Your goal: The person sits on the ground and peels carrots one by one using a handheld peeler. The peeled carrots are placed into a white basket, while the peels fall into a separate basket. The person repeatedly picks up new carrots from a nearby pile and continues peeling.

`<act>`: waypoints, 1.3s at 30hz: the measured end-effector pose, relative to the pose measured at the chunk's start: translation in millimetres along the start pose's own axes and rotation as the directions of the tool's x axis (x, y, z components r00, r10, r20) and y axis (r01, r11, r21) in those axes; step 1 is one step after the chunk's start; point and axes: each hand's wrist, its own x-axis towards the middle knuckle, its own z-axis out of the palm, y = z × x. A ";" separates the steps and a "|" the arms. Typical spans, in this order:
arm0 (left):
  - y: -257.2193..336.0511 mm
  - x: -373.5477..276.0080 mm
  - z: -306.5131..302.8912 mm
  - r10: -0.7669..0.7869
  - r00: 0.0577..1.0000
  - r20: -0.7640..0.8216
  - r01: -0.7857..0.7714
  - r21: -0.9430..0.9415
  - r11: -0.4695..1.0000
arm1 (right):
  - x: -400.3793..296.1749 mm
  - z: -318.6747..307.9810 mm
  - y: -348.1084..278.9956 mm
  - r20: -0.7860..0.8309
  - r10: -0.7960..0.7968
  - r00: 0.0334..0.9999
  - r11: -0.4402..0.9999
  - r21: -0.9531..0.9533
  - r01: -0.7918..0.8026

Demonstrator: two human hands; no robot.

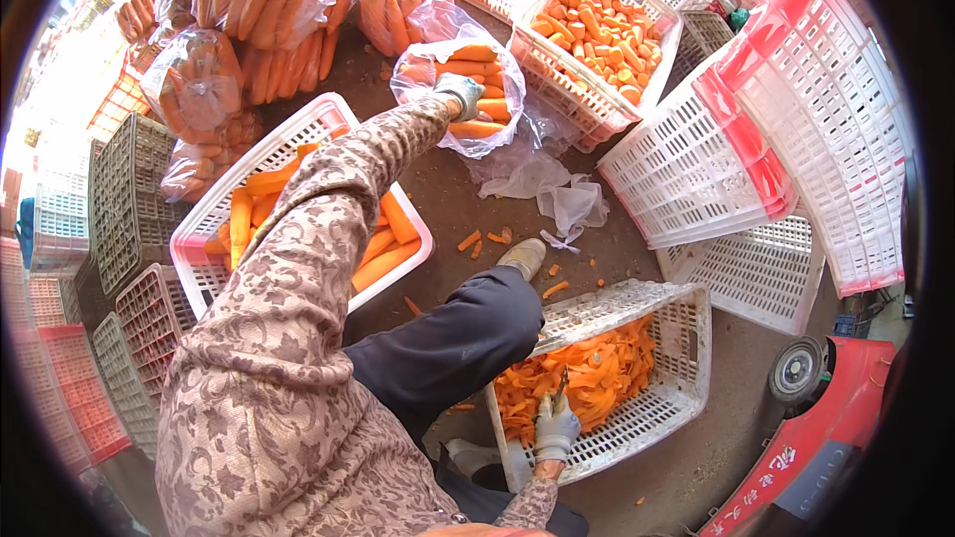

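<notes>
My left hand (462, 95), in a pale work glove, reaches into an open clear plastic bag (406, 63) of whole carrots (477, 52). Its fingers rest at the carrots, but their grip is hard to make out. My right hand (556, 429), also gloved, is closed around a small peeling tool (561, 382) with a narrow metal end. That hand is over a dirty white plastic crate (683, 380) heaped with carrot peelings (604, 373). Under my outstretched left arm stands a white crate (186, 261) of large carrots (388, 265), partly hidden by the sleeve.
A crate (552, 67) of peeled carrot pieces (597, 30) stands beyond the bag. Stacked white crates (694, 156) rise at right, near a red cart (813, 425) with a wheel. Bagged carrots (261, 0) are piled at upper left. Crumpled plastic (571, 201) and carrot scraps litter the floor.
</notes>
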 end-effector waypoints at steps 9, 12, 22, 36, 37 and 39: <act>14.3 36.5 22.7 -0.045 0.997 0.063 0.045 0.004 0.999 | 4.9 -1.6 -10.2 0.010 -0.045 0.999 0.999 0.019 0.045; 16.8 42.3 6.2 -0.140 0.965 0.222 0.168 -0.113 0.979 | 4.9 -1.8 -11.6 -0.004 -0.059 0.998 0.998 -0.031 0.059; -66.1 -50.9 -76.2 0.110 0.992 -0.065 -0.051 -0.991 -0.125 | -2.6 -7.1 -12.3 -0.104 -0.066 0.992 0.995 0.065 0.073; 203.9 -281.0 -89.8 0.767 0.612 -0.190 0.547 -0.600 -0.585 | -23.5 -85.5 -27.2 -0.242 0.339 0.909 0.049 0.970 0.240; 226.2 -296.7 -82.2 0.793 0.591 -0.151 0.606 -0.566 -0.559 | -29.1 -103.3 -28.4 -0.326 0.374 0.868 0.039 0.941 0.336; 253.8 -320.1 -56.1 0.851 0.518 -0.088 0.700 -0.528 -0.481 | -46.3 -142.6 -60.0 -0.436 0.456 0.776 0.058 0.885 0.463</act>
